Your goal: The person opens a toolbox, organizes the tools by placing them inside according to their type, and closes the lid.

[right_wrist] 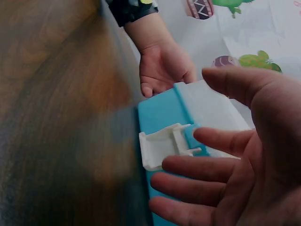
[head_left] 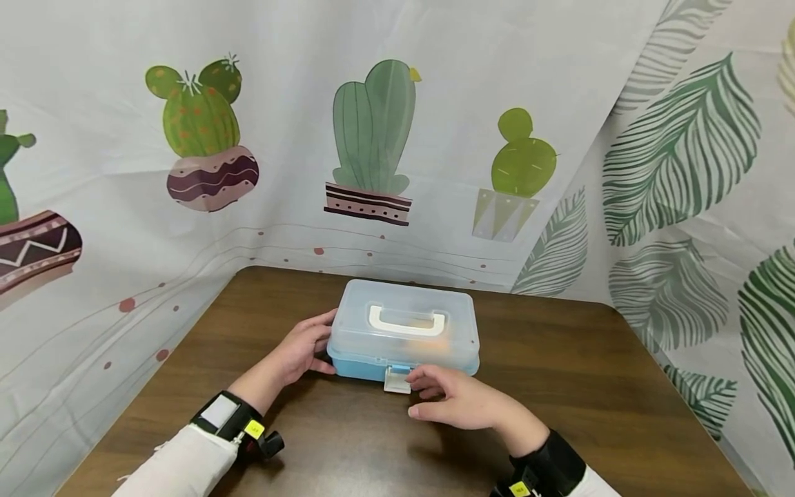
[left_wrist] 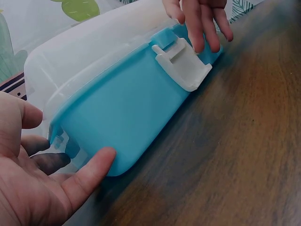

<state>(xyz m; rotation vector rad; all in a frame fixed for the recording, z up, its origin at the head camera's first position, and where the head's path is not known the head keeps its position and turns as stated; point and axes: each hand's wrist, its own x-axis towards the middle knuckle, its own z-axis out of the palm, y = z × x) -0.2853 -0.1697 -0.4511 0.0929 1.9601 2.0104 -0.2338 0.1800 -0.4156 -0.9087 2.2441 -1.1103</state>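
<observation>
On the table sits a plastic storage box point(head_left: 404, 324) with a light blue base point(left_wrist: 127, 103) and a clear frosted lid point(head_left: 366, 300). The lid rests down over the base. Its white latch point(right_wrist: 162, 146) is swung outward at the front, unfastened. My left hand point(head_left: 304, 348) holds the box's left end, thumb on the front corner and the other fingers along the side. In front of the latch is my right hand point(head_left: 456, 397), fingers spread and slightly bent, holding nothing. Its fingertips are close to the latch; whether they touch it I cannot tell.
A white carry handle point(head_left: 406, 324) lies on the lid. Something orange shows blurred through the lid. The brown wooden table point(head_left: 559, 373) reaches back to a hanging cloth point(head_left: 447, 124) printed with cacti and leaves.
</observation>
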